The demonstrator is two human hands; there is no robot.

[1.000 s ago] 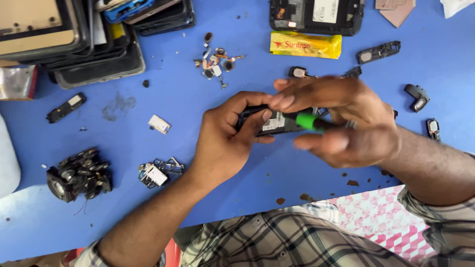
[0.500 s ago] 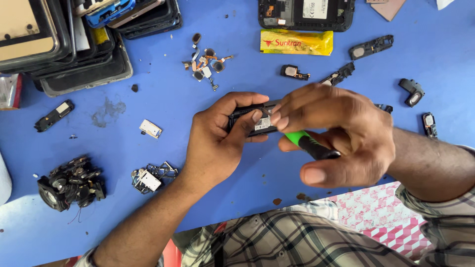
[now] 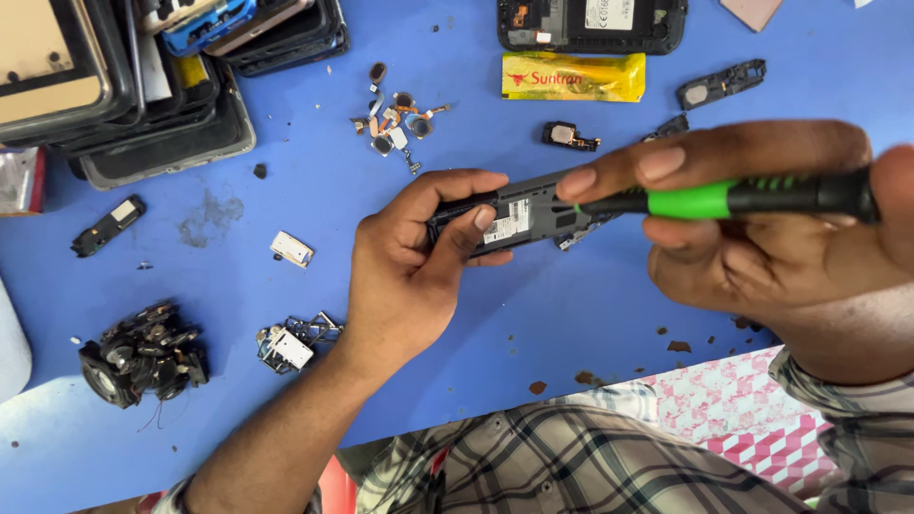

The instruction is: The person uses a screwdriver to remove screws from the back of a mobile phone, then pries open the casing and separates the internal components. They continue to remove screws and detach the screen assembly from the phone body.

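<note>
Head view: since half a second ago the right hand (image 3: 771, 238) has swung its screwdriver (image 3: 724, 198) from a downward slant to nearly level, so the green collar and black grip now run sideways across the fingers and the tip end points left at the phone (image 3: 519, 217). The phone has kept its place over the blue table (image 3: 286, 124), gripped by the left hand (image 3: 409, 266) as before. By my reading, the tool is now lined up with the open back of the phone, so work on it with the tip looks to be in hand.

The left hand is clenched on the phone's left end: thumb pressed on the near face, the other fingers curled over the far edge. The right hand is closed around the screwdriver, its index finger laid along the shaft and reaching onto the phone's right end. So the phone lies between the two hands, held just above the table and touched by both.

Around them lie loose small parts (image 3: 395, 119), a yellow battery (image 3: 573, 76), an open phone shell (image 3: 590, 24), a stack of frames (image 3: 143, 86) and a black clump of modules (image 3: 143, 354).
</note>
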